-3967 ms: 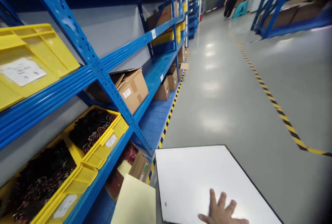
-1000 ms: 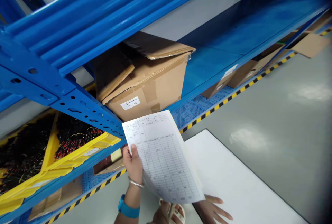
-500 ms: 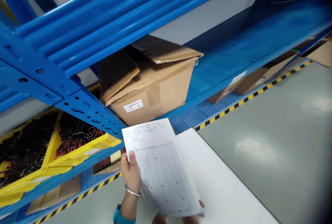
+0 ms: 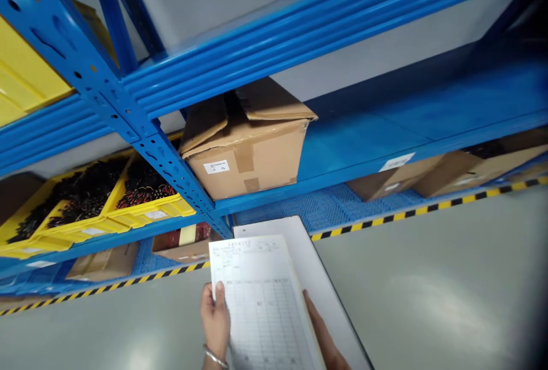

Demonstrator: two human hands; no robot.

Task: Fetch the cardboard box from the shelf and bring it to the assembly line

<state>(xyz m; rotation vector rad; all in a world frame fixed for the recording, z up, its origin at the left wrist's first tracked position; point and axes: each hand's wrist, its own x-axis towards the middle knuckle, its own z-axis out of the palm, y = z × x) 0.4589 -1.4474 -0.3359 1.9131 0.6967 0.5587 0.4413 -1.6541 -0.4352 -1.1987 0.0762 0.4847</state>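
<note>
Both hands on one printed sheet [image 4: 263, 301]: left hand [image 4: 215, 320] grip pinching its edge, right hand [image 4: 322, 337] seemingly flat alongside.

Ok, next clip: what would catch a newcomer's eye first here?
Probably the printed sheet low in the middle, pinched at its left edge by the left hand, the right hand along its right edge. Above it, an open cardboard box sits on the blue rack, with yellow bins of dark wiring to the left.
</note>
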